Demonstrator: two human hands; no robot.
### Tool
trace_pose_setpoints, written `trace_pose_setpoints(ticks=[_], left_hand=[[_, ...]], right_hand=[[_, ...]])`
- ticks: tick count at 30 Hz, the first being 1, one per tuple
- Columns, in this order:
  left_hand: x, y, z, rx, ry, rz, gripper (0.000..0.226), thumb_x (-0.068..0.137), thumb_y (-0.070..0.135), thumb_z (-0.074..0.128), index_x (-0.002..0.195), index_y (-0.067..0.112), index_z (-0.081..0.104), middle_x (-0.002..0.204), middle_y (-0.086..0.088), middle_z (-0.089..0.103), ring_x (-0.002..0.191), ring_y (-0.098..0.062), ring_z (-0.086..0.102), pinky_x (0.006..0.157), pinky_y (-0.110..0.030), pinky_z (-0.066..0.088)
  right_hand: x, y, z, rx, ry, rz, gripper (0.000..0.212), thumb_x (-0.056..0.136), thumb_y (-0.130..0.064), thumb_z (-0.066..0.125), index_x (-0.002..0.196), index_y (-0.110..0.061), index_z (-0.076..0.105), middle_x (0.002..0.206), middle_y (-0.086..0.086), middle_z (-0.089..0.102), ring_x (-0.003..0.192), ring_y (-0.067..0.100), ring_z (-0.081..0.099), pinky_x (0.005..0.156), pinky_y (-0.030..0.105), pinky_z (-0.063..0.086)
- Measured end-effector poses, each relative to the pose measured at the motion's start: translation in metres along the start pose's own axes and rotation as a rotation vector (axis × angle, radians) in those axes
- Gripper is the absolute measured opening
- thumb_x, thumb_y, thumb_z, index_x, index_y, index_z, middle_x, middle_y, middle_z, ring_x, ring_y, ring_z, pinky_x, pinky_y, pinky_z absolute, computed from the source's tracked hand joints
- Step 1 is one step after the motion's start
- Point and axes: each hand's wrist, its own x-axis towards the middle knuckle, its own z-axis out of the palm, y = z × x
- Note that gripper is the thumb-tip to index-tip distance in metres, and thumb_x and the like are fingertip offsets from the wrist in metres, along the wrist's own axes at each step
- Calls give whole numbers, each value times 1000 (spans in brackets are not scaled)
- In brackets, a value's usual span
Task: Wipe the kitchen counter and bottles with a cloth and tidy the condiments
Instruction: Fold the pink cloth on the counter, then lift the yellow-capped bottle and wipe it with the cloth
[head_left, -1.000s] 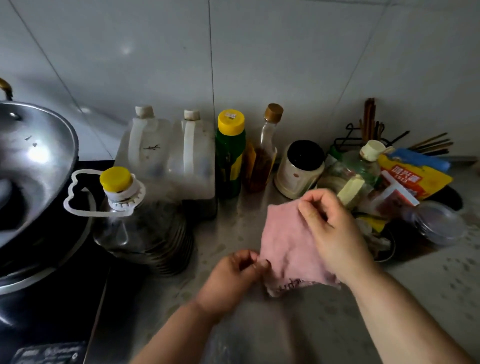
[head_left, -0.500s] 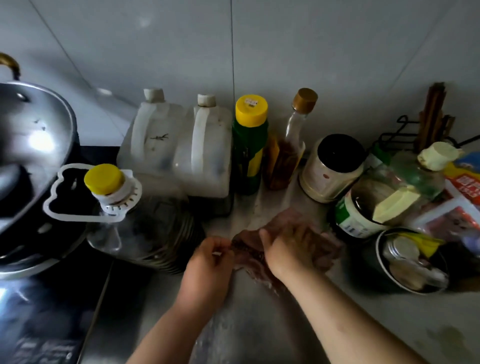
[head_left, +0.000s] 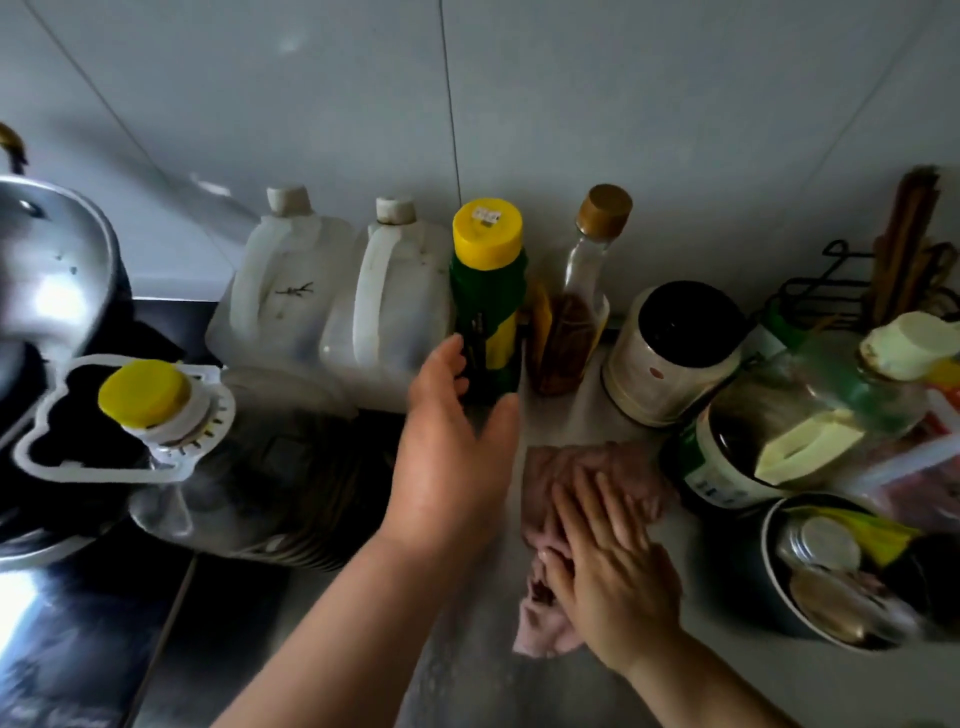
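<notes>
A: Where's the cloth?

B: I see the pink cloth (head_left: 582, 483) crumpled on the grey counter (head_left: 779, 686), right of centre, near the jars. My right hand (head_left: 613, 566) lies flat on it, fingers stretched out and together, gripping nothing.

A: And your left?

B: My left hand (head_left: 452, 462) is spread wide around the base of the green bottle (head_left: 488, 312) with the yellow cap, not clamped on it. The cap's sticker is too blurred to read.
</notes>
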Motion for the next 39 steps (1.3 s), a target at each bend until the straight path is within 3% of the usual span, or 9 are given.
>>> trace_pose_setpoints(ticks=[3, 8, 13, 15, 20, 26, 32, 37, 39], left_hand=[[5, 12, 13, -17, 0, 25, 78, 86, 28, 66, 149, 25, 19, 137, 19, 43, 121, 14, 40, 99, -8, 36], [12, 31, 22, 87, 173, 220, 83, 86, 24, 64, 150, 13, 13, 154, -7, 26, 143, -16, 26, 116, -40, 30], [53, 59, 12, 215, 253, 186, 87, 86, 25, 63, 151, 14, 7, 158, -4, 19, 145, -18, 17, 120, -34, 16], [70, 65, 10, 282, 199, 158, 84, 84, 28, 64, 150, 16, 15, 155, -3, 26, 143, -18, 23, 117, -29, 20], [75, 62, 14, 336, 182, 184, 63, 77, 32, 71, 131, 18, 41, 129, -2, 52, 122, -23, 47, 102, -40, 40], [62, 58, 12, 491, 106, 257, 71, 72, 42, 75, 132, 25, 40, 128, -6, 44, 121, -27, 38, 101, -34, 33], [41, 60, 2, 429, 40, 203, 56, 76, 36, 72, 116, 22, 35, 100, 6, 49, 95, -20, 57, 72, -29, 41], [24, 60, -17, 387, 25, 154, 64, 76, 34, 73, 128, 27, 37, 98, 9, 51, 92, -17, 58, 73, -31, 48], [18, 61, -24, 407, -19, 134, 62, 74, 35, 74, 127, 30, 40, 100, 10, 54, 93, -16, 58, 75, -32, 51]], right_hand=[[11, 11, 2, -51, 81, 76, 61, 90, -43, 53, 137, -5, 53, 148, 17, 44, 139, 36, 38, 107, 52, 39], [17, 13, 6, -84, 165, 77, 59, 91, -43, 48, 137, -7, 53, 146, 16, 47, 138, 34, 41, 108, 49, 35], [16, 12, 9, -74, 188, 87, 61, 90, -45, 46, 139, -9, 52, 148, 13, 45, 139, 32, 40, 109, 47, 34], [17, 12, 8, -60, 188, 95, 62, 89, -45, 44, 139, -9, 52, 148, 13, 45, 139, 31, 40, 108, 47, 34], [17, 12, 10, -73, 210, 66, 61, 90, -45, 44, 137, -6, 53, 146, 15, 47, 137, 33, 43, 108, 48, 34], [17, 11, 5, -72, 228, 63, 60, 90, -44, 44, 134, -5, 56, 143, 16, 51, 134, 34, 46, 106, 48, 35], [19, 13, 5, -27, 142, 84, 61, 87, -45, 44, 133, -7, 58, 142, 15, 53, 133, 33, 47, 108, 48, 33], [19, 15, 4, -24, 124, 57, 59, 85, -40, 41, 133, -10, 58, 142, 12, 53, 132, 32, 49, 109, 43, 31], [21, 17, 4, -17, 94, 59, 58, 85, -38, 41, 134, -13, 58, 142, 11, 53, 131, 31, 50, 112, 39, 21]])
